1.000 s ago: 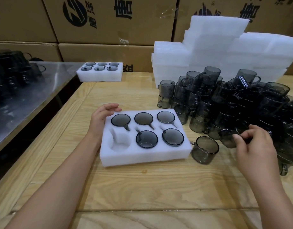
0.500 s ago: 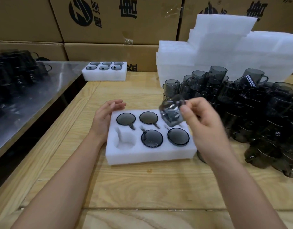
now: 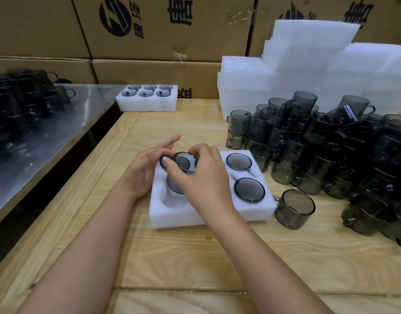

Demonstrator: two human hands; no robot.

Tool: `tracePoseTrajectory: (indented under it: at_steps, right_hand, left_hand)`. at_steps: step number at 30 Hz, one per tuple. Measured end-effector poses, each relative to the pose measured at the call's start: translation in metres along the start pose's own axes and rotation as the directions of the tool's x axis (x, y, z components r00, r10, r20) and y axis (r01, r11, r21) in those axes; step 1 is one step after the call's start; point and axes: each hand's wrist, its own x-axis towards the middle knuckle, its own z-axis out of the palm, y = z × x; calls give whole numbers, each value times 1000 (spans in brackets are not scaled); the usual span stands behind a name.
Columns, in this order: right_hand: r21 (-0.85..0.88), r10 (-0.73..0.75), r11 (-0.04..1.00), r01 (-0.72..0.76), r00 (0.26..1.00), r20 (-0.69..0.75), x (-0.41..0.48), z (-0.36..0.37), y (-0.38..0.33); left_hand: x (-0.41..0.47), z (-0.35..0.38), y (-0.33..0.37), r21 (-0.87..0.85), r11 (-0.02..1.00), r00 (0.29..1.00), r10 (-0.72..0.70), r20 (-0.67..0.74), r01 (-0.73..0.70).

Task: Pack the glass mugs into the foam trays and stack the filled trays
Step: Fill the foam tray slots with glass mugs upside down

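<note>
Glass mug [image 3: 182, 163], smoky, smooth and round, hangs tilted over the soft white foam tray [image 3: 172, 215] on the grained wooden table [image 3: 195, 257]. I see my right hand [image 3: 204, 180] with fingers [image 3: 172, 171] curled around it. My left hand [image 3: 144, 172] has fingers [image 3: 170, 141] loosely extended just beside its handle.

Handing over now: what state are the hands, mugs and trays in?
Right-hand grip: holds a smoky grey glass mug, tilted, over the near white foam tray, at its empty front-left pocket.
Left-hand grip: fingers extended, at that tray's left edge.
Done: a filled six-mug foam tray sits far left on the light wooden table; two seated mugs show on the near tray's right, others are hidden.
Left: seat this mug, stack the tray, pack the grey mug pile using the empty foam tray stack.
</note>
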Motion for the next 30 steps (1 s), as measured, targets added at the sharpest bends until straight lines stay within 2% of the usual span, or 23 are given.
tracePoseTrajectory:
  at_steps: [5,11,19,22,26,28,30]
  right_hand:
    - [-190,-87,978,88,996,9,-1,5,-5]
    - [-70,-224,968,240,957,187,-11,-6,7]
    - [-129,-194,969,209,974,118,-20,-4,8]
    - [-275,-262,916,294,954,147,-21,0,9]
    - [-261,-289,904,338,935,206,-21,0,12]
    - [-268,-291,896,355,923,253,-18,-3,16]
    - [-349,-299,848,399,903,307,-15,-2,18]
  left_hand:
    - [1,-10,-4,-99,993,994,-57,90,65]
    - [-1,-20,-2,-55,994,978,-87,189,99]
    - [0,-28,-3,73,989,965,-144,219,131]
    - [1,-26,-1,83,987,971,-151,188,137]
    - [8,-15,8,37,990,990,-138,29,137]
    - [13,-4,15,178,980,991,-72,-114,92]
    - [18,6,21,334,939,972,-4,-236,85]
